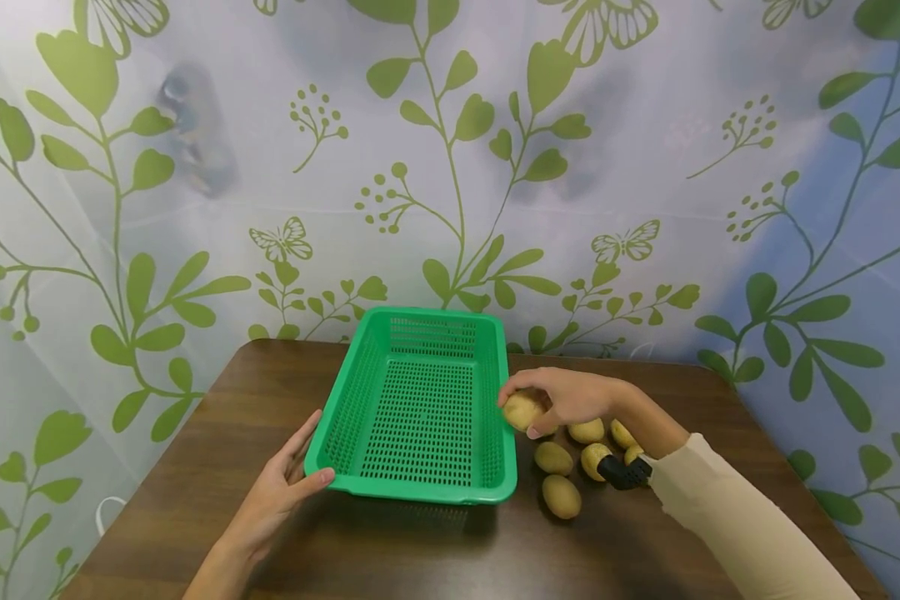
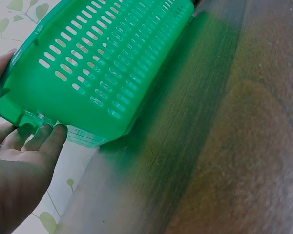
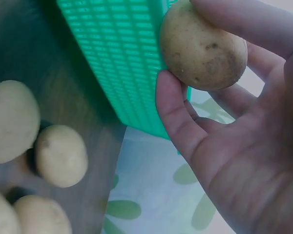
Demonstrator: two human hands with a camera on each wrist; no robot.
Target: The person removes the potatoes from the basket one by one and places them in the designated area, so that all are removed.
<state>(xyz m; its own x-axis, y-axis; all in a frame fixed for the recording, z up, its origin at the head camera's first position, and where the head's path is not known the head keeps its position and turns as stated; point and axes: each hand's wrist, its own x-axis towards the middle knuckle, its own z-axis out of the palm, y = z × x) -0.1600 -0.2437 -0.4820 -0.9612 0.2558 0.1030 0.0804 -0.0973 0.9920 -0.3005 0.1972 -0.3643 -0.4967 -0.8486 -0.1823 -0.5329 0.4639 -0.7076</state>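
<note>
A green plastic basket (image 1: pixel 420 417) with slotted walls and floor stands on the table, nothing inside it. My left hand (image 1: pixel 273 483) grips its near left corner, thumb over the rim; in the left wrist view the fingers (image 2: pixel 52 141) press the outer side below the rim. At the basket's right wall, my right hand (image 1: pixel 570 398) holds a potato (image 3: pixel 203 46) between thumb and fingers, level with the rim. Several more potatoes (image 1: pixel 561 497) lie on the table right of the basket, some partly hidden behind the right forearm.
The brown wooden table (image 1: pixel 570 558) ends at a wall-like curtain (image 1: pixel 450 208) printed with green leaves and butterflies. A black strap-like piece (image 1: pixel 624 472) sits at the right wrist, over the potatoes. A white loop (image 1: pixel 108 512) hangs by the table's left edge.
</note>
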